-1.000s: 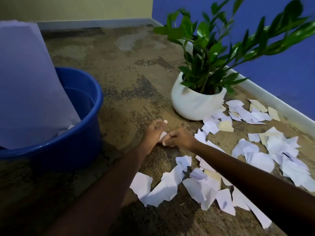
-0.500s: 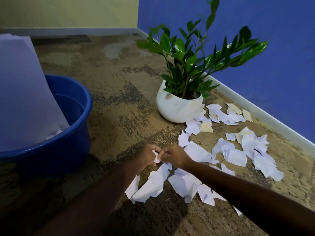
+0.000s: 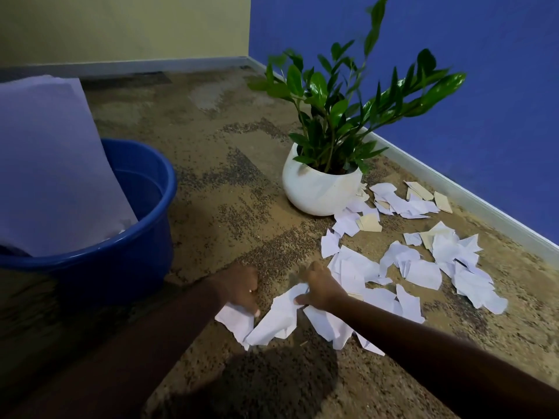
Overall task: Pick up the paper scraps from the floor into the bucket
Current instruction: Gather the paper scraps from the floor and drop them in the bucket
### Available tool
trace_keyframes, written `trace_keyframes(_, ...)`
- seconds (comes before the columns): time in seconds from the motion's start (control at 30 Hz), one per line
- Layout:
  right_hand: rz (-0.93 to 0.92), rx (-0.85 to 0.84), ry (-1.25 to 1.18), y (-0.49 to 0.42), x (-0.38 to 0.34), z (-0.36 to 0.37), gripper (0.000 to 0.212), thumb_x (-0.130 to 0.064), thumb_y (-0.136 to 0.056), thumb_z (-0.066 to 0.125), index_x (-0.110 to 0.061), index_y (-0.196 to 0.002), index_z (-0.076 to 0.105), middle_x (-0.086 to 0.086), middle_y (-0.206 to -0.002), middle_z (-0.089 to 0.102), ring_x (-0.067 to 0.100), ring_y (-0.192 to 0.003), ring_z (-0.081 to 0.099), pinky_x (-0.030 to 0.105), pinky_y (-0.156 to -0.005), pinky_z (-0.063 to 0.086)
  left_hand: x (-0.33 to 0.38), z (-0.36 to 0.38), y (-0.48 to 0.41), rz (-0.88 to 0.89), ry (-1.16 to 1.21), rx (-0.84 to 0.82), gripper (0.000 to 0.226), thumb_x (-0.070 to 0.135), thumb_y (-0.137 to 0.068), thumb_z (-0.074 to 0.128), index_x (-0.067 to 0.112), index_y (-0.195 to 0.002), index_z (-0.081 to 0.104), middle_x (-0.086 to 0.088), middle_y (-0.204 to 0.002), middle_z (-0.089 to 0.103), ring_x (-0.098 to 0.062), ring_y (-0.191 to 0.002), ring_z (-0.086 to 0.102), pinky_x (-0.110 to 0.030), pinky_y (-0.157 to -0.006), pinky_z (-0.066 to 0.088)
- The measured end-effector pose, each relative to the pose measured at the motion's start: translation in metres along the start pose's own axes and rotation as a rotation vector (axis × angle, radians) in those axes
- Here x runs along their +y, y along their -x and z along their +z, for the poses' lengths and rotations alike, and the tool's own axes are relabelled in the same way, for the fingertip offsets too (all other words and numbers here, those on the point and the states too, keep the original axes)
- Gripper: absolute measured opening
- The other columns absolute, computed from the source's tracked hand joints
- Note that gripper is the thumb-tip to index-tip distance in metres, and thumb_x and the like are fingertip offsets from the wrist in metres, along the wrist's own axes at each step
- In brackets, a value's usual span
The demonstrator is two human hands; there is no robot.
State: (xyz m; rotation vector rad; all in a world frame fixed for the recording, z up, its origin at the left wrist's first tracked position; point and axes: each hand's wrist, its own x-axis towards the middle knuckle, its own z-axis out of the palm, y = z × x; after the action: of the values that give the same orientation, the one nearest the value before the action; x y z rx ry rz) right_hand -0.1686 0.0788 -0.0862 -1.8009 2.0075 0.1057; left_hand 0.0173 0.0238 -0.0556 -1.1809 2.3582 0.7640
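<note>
Head view: right hand (image 3: pixel 320 287) pinches white scrap (image 3: pixel 279 319); left hand (image 3: pixel 240 290) touches neighbouring scrap (image 3: pixel 234 320), grip unclear; blue bucket (image 3: pixel 145 258) alongside.

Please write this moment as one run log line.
phase: gathering scraps | left hand: on leftmost scrap, grip unclear | right hand: grips next scrap | bucket: holds large sheet | floor: many scraps lie

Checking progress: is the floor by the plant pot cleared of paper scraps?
No, many paper scraps lie on the floor beside the white plant pot.
</note>
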Motion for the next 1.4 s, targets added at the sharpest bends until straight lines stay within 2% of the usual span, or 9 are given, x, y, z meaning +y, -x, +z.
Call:
trace_keyframes(0.13, -0.035, 0.06, -0.121, 0.003, -0.001, -0.008, 0.034, -0.013, -0.088, 0.058, -0.005, -0.121, 0.055, 0.013, -0.129, 0.056, 0.025, -0.114, 0.053, 0.025, -0.083, 0.043, 0.0, 0.01, 0.012, 0.025, -0.368, -0.047, 0.085, 0.039, -0.078, 0.071, 0.007, -0.146, 0.031, -0.007, -0.16, 0.013, -0.025, -0.144, 0.026, -0.038, -0.117, 0.029)
trace_keyframes(0.27, -0.013, 0.199, -0.376, 0.005, -0.003, -0.025, 0.018, -0.009, -0.086, 0.061, -0.017, -0.095, 0.047, 0.013, -0.117, 0.058, 0.021, -0.093, 0.05, 0.014, -0.06, 0.032, 0.002, 0.02, 0.014, 0.032, -0.493, 0.044, 0.073, 0.028, -0.081, 0.07, 0.007, -0.143, 0.037, -0.009, -0.156, 0.022, -0.027, -0.136, 0.038, -0.04, -0.11, 0.039)
trace_keyframes(0.4, -0.006, -0.028, -0.676, 0.015, -0.012, -0.032, 0.033, -0.005, -0.084, 0.065, -0.011, -0.114, 0.052, 0.01, -0.126, 0.048, 0.013, -0.08, 0.053, 0.01, -0.054, 0.04, 0.001, 0.022, 0.015, -0.013, -0.396, 0.032, 0.051, 0.024, -0.086, 0.065, 0.006, -0.131, 0.051, -0.01, -0.149, 0.037, -0.025, -0.135, 0.04, -0.035, -0.111, 0.037)
trace_keyframes(0.53, 0.008, -0.215, -0.551, 0.022, -0.02, -0.016, 0.053, -0.012, -0.084, 0.066, -0.006, -0.132, 0.043, 0.012, -0.143, 0.04, 0.022, -0.103, 0.055, 0.015, -0.064, 0.047, -0.001, 0.026, 0.016, -0.029, -0.33, 0.058, 0.047, 0.023, -0.089, 0.062, 0.005, -0.131, 0.052, -0.01, -0.142, 0.047, -0.022, -0.133, 0.044, -0.03, -0.109, 0.035)
trace_keyframes(0.7, 0.027, -0.171, -0.305, 0.02, -0.032, 0.006, 0.074, -0.022, -0.079, 0.073, -0.006, -0.138, 0.032, 0.014, -0.146, 0.039, 0.028, -0.131, 0.04, 0.029, -0.102, 0.038, -0.001, 0.032, 0.02, -0.028, -0.21, 0.109, 0.076, 0.028, -0.083, 0.068, 0.009, -0.145, 0.029, -0.008, -0.158, 0.018, -0.024, -0.144, 0.025, -0.032, -0.116, 0.028)
trace_keyframes(0.83, 0.039, -0.098, -0.191, 0.016, -0.037, 0.012, 0.068, -0.024, -0.073, 0.077, -0.006, -0.129, 0.044, 0.017, -0.14, 0.036, 0.029, -0.125, 0.041, 0.029, -0.103, 0.038, 0.002, 0.035, 0.021, -0.08, -0.215, 0.099, 0.09, 0.033, -0.081, 0.071, 0.008, -0.149, 0.017, -0.009, -0.157, 0.016, -0.025, -0.144, 0.023, -0.033, -0.117, 0.026)
trace_keyframes(1.0, 0.017, -0.111, -0.108, 0.015, -0.04, 0.011, 0.06, -0.028, -0.077, 0.073, -0.008, -0.129, 0.049, 0.019, -0.144, 0.03, 0.03, -0.131, 0.036, 0.031, -0.11, 0.032, 0.0, 0.038, 0.017, -0.172, -0.068, 0.062, 0.085, 0.024, -0.074, 0.079, 0.01, -0.141, 0.028, -0.009, -0.15, 0.029, -0.025, -0.137, 0.038, -0.035, -0.113, 0.037)
trace_keyframes(1.2, 0.016, -0.13, -0.19, 0.013, -0.037, 0.009, 0.053, -0.016, -0.082, 0.068, -0.003, -0.129, 0.047, 0.014, -0.138, 0.05, 0.028, -0.125, 0.047, 0.027, -0.094, 0.042, 0.001, 0.042, 0.012, -0.184, -0.165, 0.039, 0.067, 0.022, -0.08, 0.073, 0.01, -0.137, 0.042, -0.009, -0.145, 0.042, -0.023, -0.134, 0.043, -0.032, -0.112, 0.038)
trace_keyframes(1.4, 0.003, 0.205, -0.378, 0.009, -0.041, -0.036, 0.04, -0.01, -0.087, 0.059, -0.003, -0.125, 0.049, 0.02, -0.126, 0.058, 0.026, -0.108, 0.056, 0.028, -0.083, 0.042, -0.004, 0.044, 0.013, -0.154, -0.214, 0.112, 0.09, 0.036, -0.076, 0.075, 0.009, -0.145, 0.023, -0.009, -0.15, 0.026, -0.026, -0.138, 0.029, -0.039, -0.113, 0.035)
